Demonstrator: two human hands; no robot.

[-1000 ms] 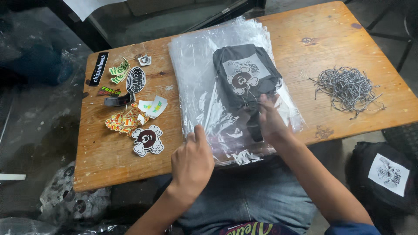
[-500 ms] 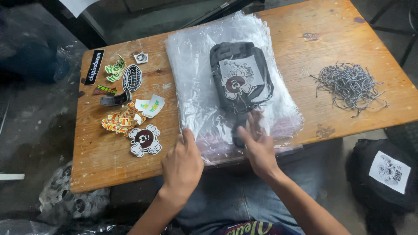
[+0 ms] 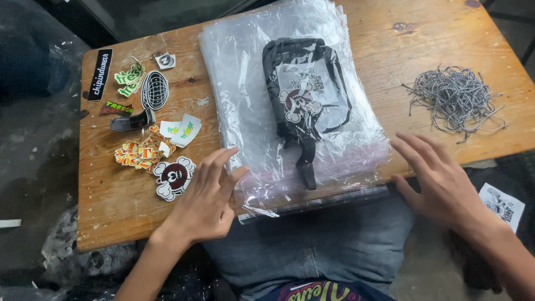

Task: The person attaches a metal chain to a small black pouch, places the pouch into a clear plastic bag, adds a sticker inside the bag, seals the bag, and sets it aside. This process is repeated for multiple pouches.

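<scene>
A black pouch [image 3: 305,89] with a white cartoon print lies on a stack of clear plastic bags [image 3: 245,106] on the wooden table [image 3: 111,195]. Its strap hangs toward the near edge. My left hand [image 3: 206,195] rests flat at the stack's near left corner, fingers spread, touching the plastic. Off the stack's near right corner, my right hand [image 3: 440,178] hovers open, fingers apart and holding nothing.
Several stickers [image 3: 150,134] lie scattered on the table's left part. A heap of grey beaded cords [image 3: 454,97] sits at the right. A black bag with a white label [image 3: 501,206] lies on the floor at the right. My lap is under the near edge.
My right hand has left the pouch and plastic and moved right, off the stack. My left hand has shifted slightly left along the stack's edge.
</scene>
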